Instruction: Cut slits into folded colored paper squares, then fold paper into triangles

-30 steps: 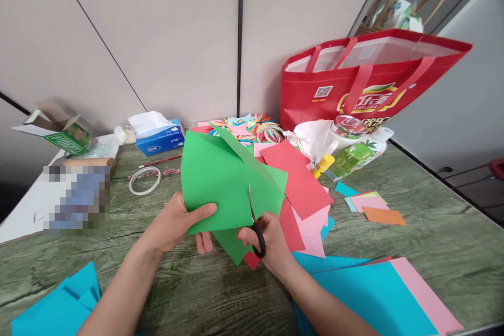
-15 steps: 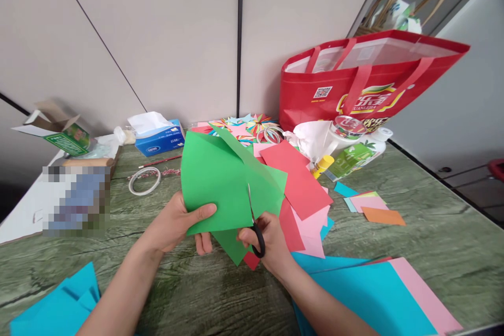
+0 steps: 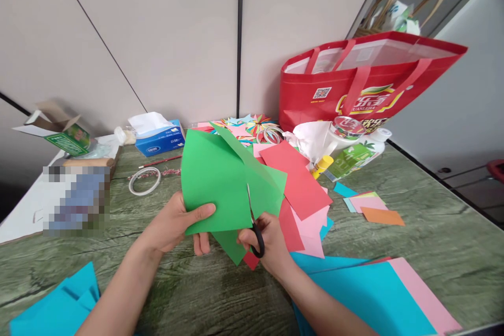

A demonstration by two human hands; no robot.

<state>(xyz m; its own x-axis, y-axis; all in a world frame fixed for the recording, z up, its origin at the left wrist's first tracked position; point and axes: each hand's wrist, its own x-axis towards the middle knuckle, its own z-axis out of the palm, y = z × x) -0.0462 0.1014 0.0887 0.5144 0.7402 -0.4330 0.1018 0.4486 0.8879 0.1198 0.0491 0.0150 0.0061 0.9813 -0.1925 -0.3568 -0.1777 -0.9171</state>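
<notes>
A sheet of green paper (image 3: pixel 216 178) is held up over the middle of the table, curved and partly cut. My left hand (image 3: pixel 183 220) grips its lower left edge, thumb on the front and fingers behind. In my right hand (image 3: pixel 265 239) are scissors (image 3: pixel 258 236) with black handles, their blades upright in the cut through the sheet. The cut-off flap leans to the right of the blades. Another green piece (image 3: pixel 229 245) shows below the sheet's lower edge, above the table. Part of the scissor blades is hidden by the paper.
Red paper (image 3: pixel 295 178) and pink sheets lie right of my hands. Blue sheets (image 3: pixel 374 294) are at front right, folded blue paper (image 3: pixel 59 304) at front left. Tape roll (image 3: pixel 145 181), tissue box (image 3: pixel 159 138), glue stick (image 3: pixel 323 166) and red bag (image 3: pixel 315 97) stand farther back.
Both hands, the scissors and the green sheet stay almost in place. The view has shifted only very slightly.
</notes>
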